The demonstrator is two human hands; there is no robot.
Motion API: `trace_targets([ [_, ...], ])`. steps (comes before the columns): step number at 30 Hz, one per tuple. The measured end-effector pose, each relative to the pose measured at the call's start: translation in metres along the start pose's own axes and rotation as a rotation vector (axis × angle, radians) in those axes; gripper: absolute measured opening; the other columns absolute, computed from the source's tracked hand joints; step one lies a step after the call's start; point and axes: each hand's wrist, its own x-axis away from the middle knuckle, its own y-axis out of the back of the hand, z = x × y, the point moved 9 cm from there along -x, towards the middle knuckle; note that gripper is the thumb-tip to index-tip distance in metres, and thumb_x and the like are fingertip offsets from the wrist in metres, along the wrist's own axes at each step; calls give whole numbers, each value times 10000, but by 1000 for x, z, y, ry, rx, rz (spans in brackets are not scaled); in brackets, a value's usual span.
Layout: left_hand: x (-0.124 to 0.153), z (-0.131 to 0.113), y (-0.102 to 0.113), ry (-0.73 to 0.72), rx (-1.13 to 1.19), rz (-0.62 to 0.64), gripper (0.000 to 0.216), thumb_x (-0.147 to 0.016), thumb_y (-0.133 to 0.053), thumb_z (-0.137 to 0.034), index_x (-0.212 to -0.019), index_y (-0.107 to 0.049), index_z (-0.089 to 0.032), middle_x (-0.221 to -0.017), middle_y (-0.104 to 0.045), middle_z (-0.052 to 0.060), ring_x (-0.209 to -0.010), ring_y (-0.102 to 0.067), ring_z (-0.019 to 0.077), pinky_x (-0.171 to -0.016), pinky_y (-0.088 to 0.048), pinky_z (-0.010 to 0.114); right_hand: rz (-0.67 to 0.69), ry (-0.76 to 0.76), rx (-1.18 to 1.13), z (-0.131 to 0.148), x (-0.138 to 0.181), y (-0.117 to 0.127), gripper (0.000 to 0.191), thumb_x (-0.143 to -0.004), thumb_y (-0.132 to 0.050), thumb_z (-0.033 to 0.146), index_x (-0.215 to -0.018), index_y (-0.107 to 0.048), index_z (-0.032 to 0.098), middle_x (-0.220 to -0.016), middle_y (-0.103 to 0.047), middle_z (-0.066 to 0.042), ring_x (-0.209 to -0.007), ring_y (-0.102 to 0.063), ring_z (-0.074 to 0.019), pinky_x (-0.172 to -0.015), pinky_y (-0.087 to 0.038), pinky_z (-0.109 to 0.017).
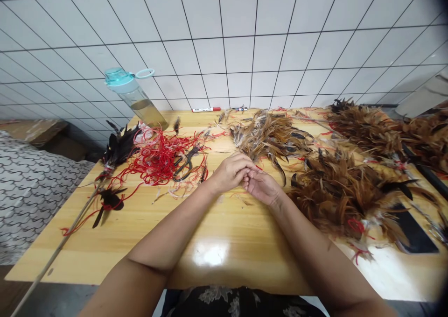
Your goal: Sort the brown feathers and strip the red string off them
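Note:
My left hand [231, 171] and my right hand [265, 187] meet over the middle of the table, fingers closed and folded against each other. No object shows between them, though the inside of the clasp is partly hidden. Just beyond lies a loose pile of brown feathers [271, 132]. To the left, a tangle of red string [157, 158] spreads out beside dark-handled scissors [185, 165]. A big bunch of brown feathers [336, 193] lies close to my right forearm.
A bottle with a turquoise lid [140, 97] leans at the back left. Black feathers [121, 146] are tied to a long stick [63, 247]. Markers [206, 109] lie by the tiled wall [238, 51]. A phone [415, 230] and more feather bunches [364, 130] occupy the right side.

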Motion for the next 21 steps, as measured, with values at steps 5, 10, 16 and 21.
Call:
trace_targets([
  [5, 2, 6, 2, 134, 86, -45, 144, -862, -530, -222, -900, -651, -152, -874, -644, 79, -853, -588, 147, -792, -476, 289, -78, 85, 15, 5, -2, 2, 188, -626, -744, 167, -707, -574, 183, -645, -498, 44, -589, -435, -75, -569, -365, -223],
  [10, 8, 16, 0, 273, 128, -126, 111, -848, -530, -169, -864, -638, -148, -809, -638, 50, -782, -591, 127, -743, -474, 261, -143, 195, 132, 12, -4, 5, 237, -611, -741, 241, -632, -513, 181, -585, -445, 49, -563, -393, -78, -547, -330, -224],
  [16, 12, 7, 0, 288, -89, -239, 133, -851, -500, -136, -916, -614, -156, -854, -654, 48, -821, -598, 127, -755, -481, 255, -311, 317, 561, 19, -5, 22, 196, -739, -573, 379, -672, -545, 198, -591, -486, 24, -549, -412, -116, -538, -354, -258],
  [21, 12, 1, -4, 318, -225, -212, 146, -838, -510, -128, -941, -611, -150, -887, -664, 62, -852, -600, 143, -793, -486, 273, -356, 598, 1100, 47, 10, 3, 190, -754, -441, 207, -750, -631, 204, -802, -619, -50, -823, -556, -205, -782, -453, -347],
])
